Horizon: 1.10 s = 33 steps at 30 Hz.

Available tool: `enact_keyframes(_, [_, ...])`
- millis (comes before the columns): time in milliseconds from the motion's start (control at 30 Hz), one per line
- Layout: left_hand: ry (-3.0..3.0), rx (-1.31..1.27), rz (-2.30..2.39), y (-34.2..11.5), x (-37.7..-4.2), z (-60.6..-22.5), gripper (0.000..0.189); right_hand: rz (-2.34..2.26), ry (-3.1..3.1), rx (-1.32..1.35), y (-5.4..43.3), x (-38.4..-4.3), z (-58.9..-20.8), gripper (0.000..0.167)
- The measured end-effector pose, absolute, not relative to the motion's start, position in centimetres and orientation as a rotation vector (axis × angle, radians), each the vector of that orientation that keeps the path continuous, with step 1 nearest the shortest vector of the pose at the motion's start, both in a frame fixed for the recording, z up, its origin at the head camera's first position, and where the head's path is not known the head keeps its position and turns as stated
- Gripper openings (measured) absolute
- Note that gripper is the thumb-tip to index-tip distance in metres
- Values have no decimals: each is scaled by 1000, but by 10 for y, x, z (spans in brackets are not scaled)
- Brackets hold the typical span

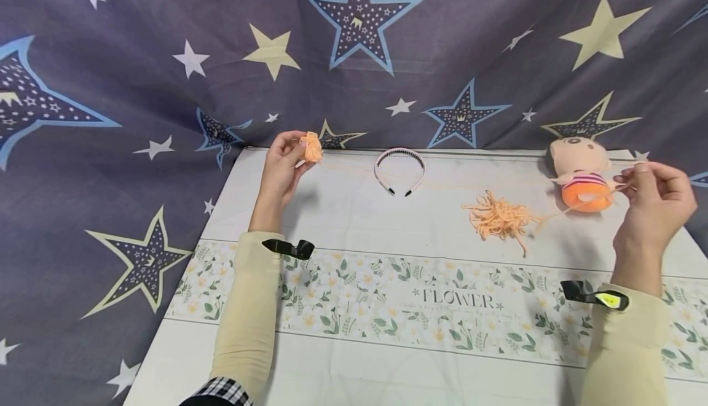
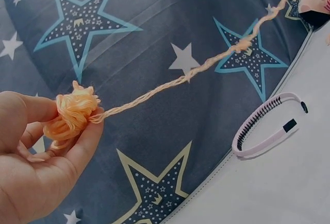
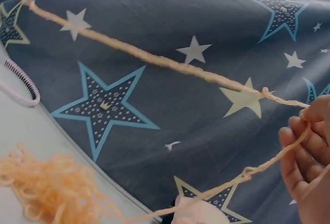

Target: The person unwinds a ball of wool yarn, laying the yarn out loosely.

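Note:
Held in my left hand (image 1: 281, 166) is a small wound ball of orange yarn (image 2: 75, 112), gripped between thumb and fingers. From it a strand of yarn (image 2: 178, 81) stretches across above the table to my right hand (image 1: 655, 206), whose thumb and fingertips pinch it. Beyond that pinch the strand bends back down to a loose, tangled heap of the same yarn (image 1: 500, 217) on the table. Small knots or loops show along the strand in the right wrist view, where the right hand (image 3: 312, 157) sits at the edge.
A pale pink headband (image 1: 399, 151) with dark teeth lies near the table's back edge. Behind the strand at the right is a doll (image 1: 579, 159) with an orange lower part. A floral band (image 1: 442, 308) runs across the white table; a star-patterned curtain (image 1: 354, 99) hangs behind.

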<state>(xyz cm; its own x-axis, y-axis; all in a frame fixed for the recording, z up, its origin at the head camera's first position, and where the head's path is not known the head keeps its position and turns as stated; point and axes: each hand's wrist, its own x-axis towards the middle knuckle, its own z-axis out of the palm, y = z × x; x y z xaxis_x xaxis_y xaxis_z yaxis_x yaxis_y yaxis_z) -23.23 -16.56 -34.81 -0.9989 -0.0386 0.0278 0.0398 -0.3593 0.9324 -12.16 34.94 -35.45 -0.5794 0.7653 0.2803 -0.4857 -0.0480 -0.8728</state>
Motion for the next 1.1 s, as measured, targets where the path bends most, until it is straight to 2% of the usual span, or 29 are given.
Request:
enact_keyframes(133, [-1736, -4, -2563, -165, -232, -347, 12, 1858, -1464, -364, 348, -121, -362, 8])
enact_keyframes(200, [-1732, -6, -2567, -165, -232, -346, 12, 1815, -1721, -441, 349, -120, -366, 3])
enact_keyframes(300, [-1723, -12, -2576, -165, -232, -346, 12, 1595, -2238, -498, 350, -117, -374, 11])
enact_keyframes(433, [-1716, -12, -2578, -164, -231, -346, 12, 1257, -2716, -357, 349, -115, -385, 32])
enact_keyframes(500, [-1719, -14, -2575, -163, -231, -345, 12, 1178, -2833, -291, 348, -116, -389, 35])
enact_keyframes(800, [-1741, -25, -2550, -161, -231, -344, 12, 1083, -2990, -139, 341, -120, -397, 31])
enact_keyframes(1100, [-1757, -56, -2551, -159, -230, -342, 12, 1064, -2901, -179, 318, -129, -382, 37])
